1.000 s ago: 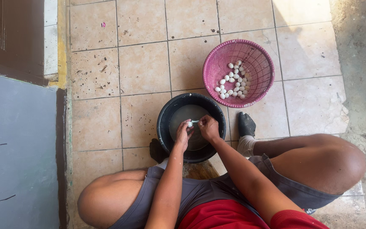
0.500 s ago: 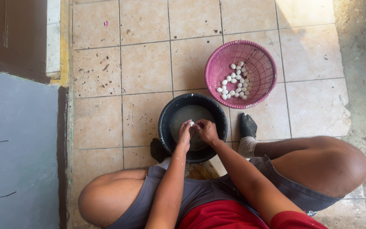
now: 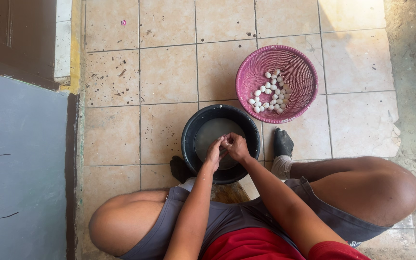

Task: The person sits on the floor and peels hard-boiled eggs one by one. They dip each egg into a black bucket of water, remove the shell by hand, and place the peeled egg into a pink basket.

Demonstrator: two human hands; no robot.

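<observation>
Black basin [image 3: 188, 144]: round, dark-walled, holding cloudy water; stands on the tiled floor [image 3: 111, 135] between the person's bent knees, just short of the pink basket.

Left hand [image 3: 214, 153]: over the basin's middle, fingers curled together and pressed against the right hand. What lies between the two hands is hidden; cannot tell whether a small item is pinched there.

Right hand [image 3: 237, 147]: touching the left, fingers bent and closed inward, knuckles up. Both hands hang just above the water, inside the rim.

Pink basket [image 3: 294, 67]: perforated plastic, round, on the floor beyond the basin and toward the right edge of the tiled area, its rim almost touching the basin's. Holds a cluster of small white eggs [image 3: 268, 94], gathered at the lower left of its bottom.

Dark socks: one foot [image 3: 282, 143] beside the basin's right wall, the other [image 3: 179, 168] at its left.

Handling note, as a judgement: whatever is worked between the fingertips is best kept low over the water and inside the rim, so drips and bits fall into the basin. Light pressure seems wise if the item is an egg like those in the basket.

Grey panel [image 3: 20, 168]: along the floor's left edge.
</observation>
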